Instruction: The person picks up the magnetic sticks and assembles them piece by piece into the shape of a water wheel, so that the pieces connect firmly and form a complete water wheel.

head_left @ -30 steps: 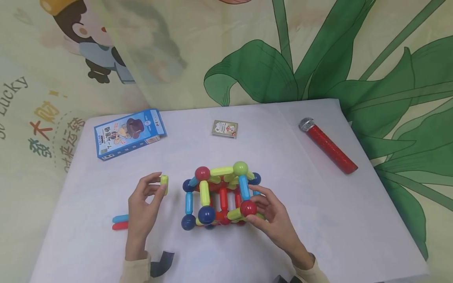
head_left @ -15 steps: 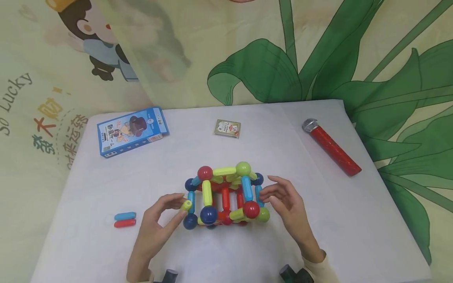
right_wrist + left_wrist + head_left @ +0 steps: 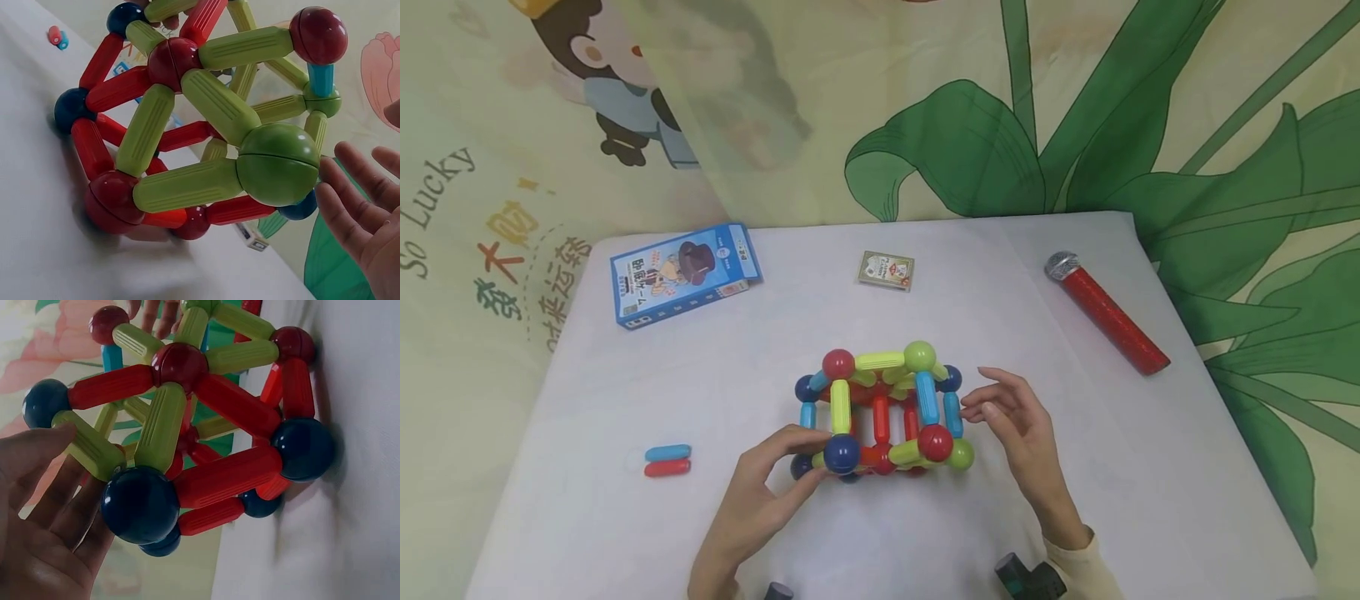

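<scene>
A ball-and-rod magnetic construction of red, lime, blue and dark blue pieces stands on the white table. My left hand is at its front left corner, beside a dark blue ball. In the left wrist view, my thumb and fingers pinch a lime rod that spans between two dark blue balls. The rod is mostly hidden by that hand in the head view. My right hand hovers at the construction's right side, fingers loosely bent and holding nothing. A lime-green ball is near its fingertips in the right wrist view.
A loose blue rod and a red rod lie side by side at the left. Along the back are a blue game box and a small card box. A red microphone lies at the back right.
My left hand has carried the lime rod rightward from beside the loose rods to the construction's front left corner. My right hand has let go of the red ball and drawn back right.
</scene>
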`<state>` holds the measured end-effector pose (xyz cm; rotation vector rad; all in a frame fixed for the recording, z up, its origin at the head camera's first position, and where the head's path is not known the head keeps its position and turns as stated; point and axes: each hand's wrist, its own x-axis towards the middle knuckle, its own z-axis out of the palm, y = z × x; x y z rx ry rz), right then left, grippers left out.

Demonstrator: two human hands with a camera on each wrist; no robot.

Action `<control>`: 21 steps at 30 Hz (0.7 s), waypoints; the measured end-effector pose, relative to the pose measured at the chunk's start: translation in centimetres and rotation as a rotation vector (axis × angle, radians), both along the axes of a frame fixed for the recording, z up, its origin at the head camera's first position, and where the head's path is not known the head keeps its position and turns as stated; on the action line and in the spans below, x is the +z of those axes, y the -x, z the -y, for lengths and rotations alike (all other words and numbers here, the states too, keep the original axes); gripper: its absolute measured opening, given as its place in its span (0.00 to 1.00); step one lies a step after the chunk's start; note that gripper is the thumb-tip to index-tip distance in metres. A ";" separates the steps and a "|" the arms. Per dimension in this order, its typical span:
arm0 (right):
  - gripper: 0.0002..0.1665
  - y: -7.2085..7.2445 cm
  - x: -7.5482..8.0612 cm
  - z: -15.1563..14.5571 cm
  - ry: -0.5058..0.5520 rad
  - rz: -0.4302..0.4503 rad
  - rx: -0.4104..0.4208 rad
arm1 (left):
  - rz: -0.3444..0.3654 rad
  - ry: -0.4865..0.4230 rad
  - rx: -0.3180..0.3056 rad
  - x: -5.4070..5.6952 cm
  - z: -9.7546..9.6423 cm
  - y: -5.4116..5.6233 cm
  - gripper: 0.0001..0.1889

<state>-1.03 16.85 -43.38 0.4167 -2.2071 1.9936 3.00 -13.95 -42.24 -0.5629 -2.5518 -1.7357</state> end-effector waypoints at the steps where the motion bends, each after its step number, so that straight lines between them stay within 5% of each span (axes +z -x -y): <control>1: 0.23 0.0 0.0 0.0 0.002 0.000 -0.003 | 0.004 0.002 0.003 0.0 0.0 0.0 0.24; 10: 0.23 0.2 -0.3 0.3 -0.012 0.014 0.009 | -0.072 0.006 0.004 -0.1 0.0 0.0 0.27; 18: 0.21 0.3 -0.5 0.3 -0.027 0.026 -0.006 | -0.002 0.040 -0.010 0.2 0.7 0.0 0.26; 21: 0.21 0.3 -0.6 0.3 -0.033 0.029 -0.011 | -0.015 0.058 0.042 0.2 1.2 -0.1 0.24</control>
